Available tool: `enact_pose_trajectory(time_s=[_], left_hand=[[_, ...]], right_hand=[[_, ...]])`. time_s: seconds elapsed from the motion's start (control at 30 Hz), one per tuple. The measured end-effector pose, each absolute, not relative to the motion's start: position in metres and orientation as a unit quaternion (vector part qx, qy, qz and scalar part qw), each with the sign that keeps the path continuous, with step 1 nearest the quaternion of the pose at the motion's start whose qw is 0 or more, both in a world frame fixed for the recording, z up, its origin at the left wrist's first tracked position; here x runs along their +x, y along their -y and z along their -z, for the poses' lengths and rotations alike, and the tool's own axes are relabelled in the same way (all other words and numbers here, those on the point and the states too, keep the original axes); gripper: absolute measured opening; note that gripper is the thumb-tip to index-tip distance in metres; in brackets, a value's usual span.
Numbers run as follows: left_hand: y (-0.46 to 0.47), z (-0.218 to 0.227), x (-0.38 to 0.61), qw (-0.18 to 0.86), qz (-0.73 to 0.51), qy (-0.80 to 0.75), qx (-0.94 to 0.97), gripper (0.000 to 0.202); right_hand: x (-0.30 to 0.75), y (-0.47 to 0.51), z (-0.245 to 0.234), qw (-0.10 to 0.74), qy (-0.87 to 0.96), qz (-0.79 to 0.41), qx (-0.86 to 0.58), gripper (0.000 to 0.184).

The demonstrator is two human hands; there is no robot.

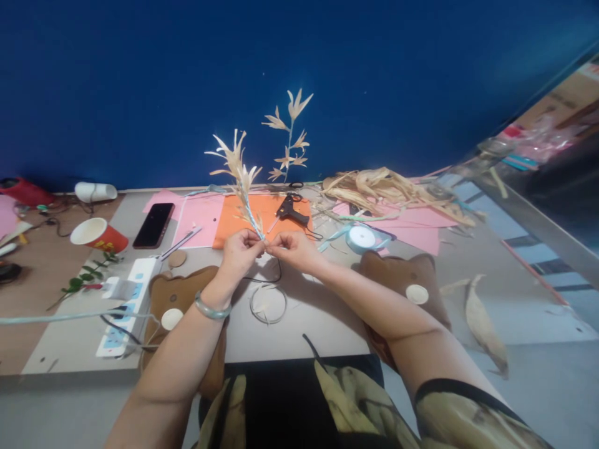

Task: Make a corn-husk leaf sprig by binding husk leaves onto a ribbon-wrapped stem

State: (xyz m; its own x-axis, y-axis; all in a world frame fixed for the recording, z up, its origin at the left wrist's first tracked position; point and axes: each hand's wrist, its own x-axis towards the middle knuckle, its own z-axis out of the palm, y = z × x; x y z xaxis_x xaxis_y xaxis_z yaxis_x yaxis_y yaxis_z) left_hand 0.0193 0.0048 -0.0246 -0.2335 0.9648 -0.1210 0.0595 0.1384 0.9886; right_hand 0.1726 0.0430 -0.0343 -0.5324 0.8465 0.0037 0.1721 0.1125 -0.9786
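My left hand (241, 252) is closed in a pinch around the lower stem of a pale corn-husk flower spray (236, 163), which tilts up and to the left. Light blue tape or ribbon wraps the stem. At the stem's bottom end, the fingertips of my right hand (294, 249) press together beside the left ones; whether they grip the stem or the ribbon's end is hidden. A second husk flower spray (290, 134) stands upright behind. A black glue gun (294, 211) lies on an orange sheet (224, 226) just beyond my hands.
A ribbon spool (362, 237) and a pile of dried husks (388, 187) lie right. Left are a phone (153, 224), a paper cup (100, 235) and a power strip (128, 308). Brown cushions (402, 280) sit under my forearms. A wire coil (268, 304) lies in front.
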Motion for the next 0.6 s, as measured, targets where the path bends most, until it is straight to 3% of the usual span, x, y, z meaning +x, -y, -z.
enact_pose_trajectory(time_s=[0.13, 0.27, 0.4, 0.6], left_hand=[[-0.005, 0.026, 0.025, 0.444, -0.531, -0.599, 0.403, 0.026], [-0.007, 0.03, 0.028, 0.471, -0.556, -0.575, 0.372, 0.033], [-0.007, 0.03, 0.022, 0.554, -0.565, -0.504, 0.346, 0.036], [-0.003, 0.021, 0.009, 0.669, -0.534, -0.395, 0.335, 0.035]], right_hand=[[0.171, -0.035, 0.032, 0.34, 0.759, -0.4, -0.385, 0.018], [0.17, -0.031, 0.034, 0.347, 0.784, -0.343, -0.383, 0.017], [0.171, -0.035, 0.03, 0.366, 0.756, -0.397, -0.369, 0.017], [0.177, -0.041, 0.014, 0.353, 0.65, -0.588, -0.327, 0.024]])
